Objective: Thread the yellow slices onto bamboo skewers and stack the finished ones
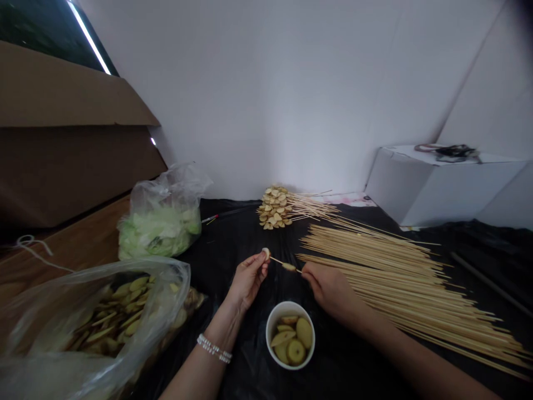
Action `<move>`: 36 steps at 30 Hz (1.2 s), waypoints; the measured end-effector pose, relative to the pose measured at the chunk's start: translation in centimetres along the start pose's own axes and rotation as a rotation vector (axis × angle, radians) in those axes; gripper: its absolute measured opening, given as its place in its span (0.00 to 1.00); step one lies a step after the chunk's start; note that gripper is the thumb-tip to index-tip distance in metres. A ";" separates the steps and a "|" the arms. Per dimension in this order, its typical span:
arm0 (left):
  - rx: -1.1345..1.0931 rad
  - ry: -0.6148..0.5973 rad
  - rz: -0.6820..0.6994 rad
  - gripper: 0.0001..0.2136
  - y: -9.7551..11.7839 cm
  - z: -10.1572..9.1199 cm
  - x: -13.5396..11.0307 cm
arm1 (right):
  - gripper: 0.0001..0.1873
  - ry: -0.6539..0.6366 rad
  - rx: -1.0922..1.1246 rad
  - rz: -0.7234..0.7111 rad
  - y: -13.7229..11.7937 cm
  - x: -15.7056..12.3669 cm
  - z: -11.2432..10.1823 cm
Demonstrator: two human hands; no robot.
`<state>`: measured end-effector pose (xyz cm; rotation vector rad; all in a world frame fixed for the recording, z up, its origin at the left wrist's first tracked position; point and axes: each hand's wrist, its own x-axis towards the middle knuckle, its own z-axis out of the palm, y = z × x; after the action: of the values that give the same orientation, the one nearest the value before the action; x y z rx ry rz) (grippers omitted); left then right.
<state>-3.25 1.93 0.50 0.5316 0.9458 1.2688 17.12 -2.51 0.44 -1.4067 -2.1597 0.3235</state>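
Between thumb and fingers, my left hand [250, 278] pinches a pale round slice [266, 254], which looks like potato, at the tip of a thin wooden skewer [276, 260]. My right hand [328, 286] is closed around the skewer farther along. Another slice [288, 267] is threaded on the skewer, close to my right fingers. Below and between my hands stands a white cup [270, 339] with several slices [296, 351] in it. Right of my right hand lies a wide spread of bare skewers [400, 289], partly hidden under my forearm.
A pile of loaded skewers [275, 208] lies at the back. On the left are an open plastic bag [166, 272] of slices and a bag of pale green vegetable pieces [160, 228]. A white box [433, 183] stands back right; black sheeting [233, 239] covers the surface.
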 end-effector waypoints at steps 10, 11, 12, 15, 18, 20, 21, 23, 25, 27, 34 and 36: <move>0.026 0.030 0.063 0.10 -0.1 0.1 0.1 | 0.09 0.011 0.001 0.007 -0.4 0.0 0.0; 0.026 0.029 0.069 0.11 -0.1 0.1 0.1 | 0.09 0.024 -0.018 0.001 -0.4 0.0 0.0; 0.026 0.027 0.071 0.11 -0.1 0.1 0.1 | 0.09 0.039 -0.039 -0.007 -0.4 0.0 0.0; 0.026 0.027 0.071 0.12 -0.1 0.1 0.0 | 0.08 0.079 -0.086 -0.040 -0.4 0.0 -0.1; 0.020 0.027 0.069 0.12 0.0 0.1 0.0 | 0.09 0.103 -0.098 -0.065 -0.3 0.0 -0.3; 0.014 0.028 0.059 0.11 0.1 0.0 0.0 | 0.08 0.106 -0.091 -0.074 -0.2 0.1 -0.4; 0.010 0.029 0.054 0.10 0.1 0.0 0.1 | 0.08 0.103 -0.087 -0.075 -0.1 0.1 -0.4; -0.001 0.033 0.046 0.08 0.2 0.0 0.1 | 0.08 0.097 -0.083 -0.068 0.0 0.1 -0.4; -0.010 0.037 0.039 0.06 0.3 -0.1 0.2 | 0.09 0.090 -0.080 -0.054 0.1 0.1 -0.4; -0.020 0.038 0.024 0.04 0.3 -0.2 0.2 | 0.10 0.078 -0.069 -0.047 0.2 0.2 -0.3; -0.060 0.024 -0.031 0.04 0.4 -0.2 0.3 | 0.11 0.087 0.011 -0.048 0.7 0.4 0.2; -0.058 0.010 -0.037 0.04 0.3 -0.1 0.3 | 0.09 0.106 0.023 -0.049 0.8 0.4 0.3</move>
<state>-3.51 2.24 0.59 0.4607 0.9211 1.2625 17.43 -1.80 -0.03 -1.3256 -2.0944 0.2484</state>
